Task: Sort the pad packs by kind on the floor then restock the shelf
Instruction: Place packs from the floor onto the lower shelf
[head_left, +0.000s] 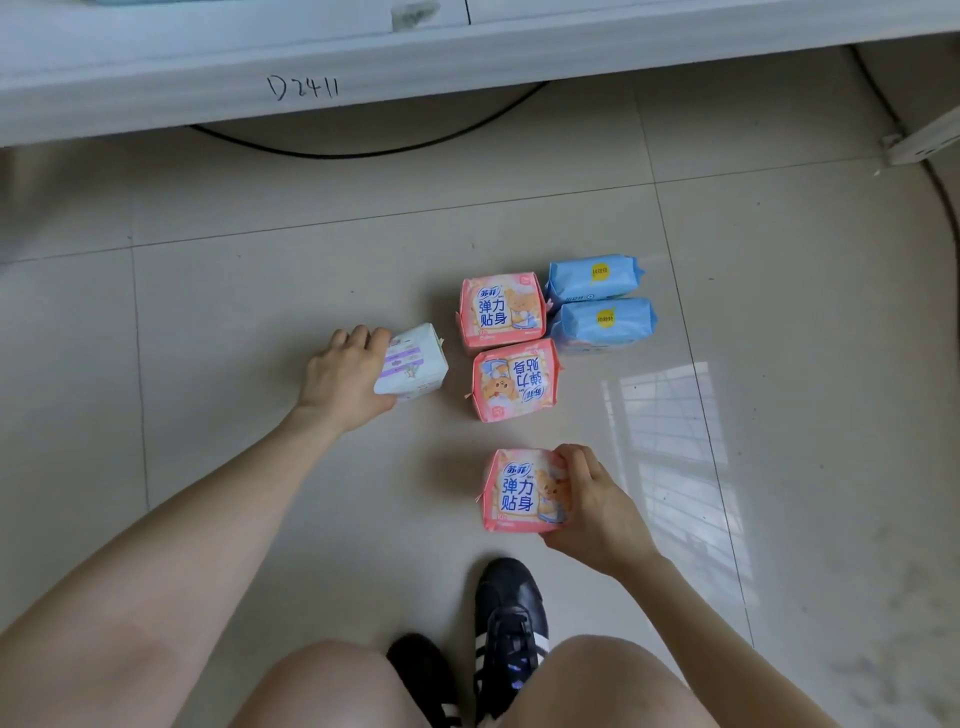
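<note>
Down on the tiled floor (260, 322), the head view shows the left hand (340, 382) at nine o'clock, grip clamped on a white pad pack (415, 364). At six o'clock the right hand (592, 506) clamps a pink pad pack (514, 493). Two more pink packs (503, 309) lie touching at centre, and two blue packs (597, 275) lie just beside them at three o'clock. A white shelf (363, 57) edge spans twelve o'clock.
</note>
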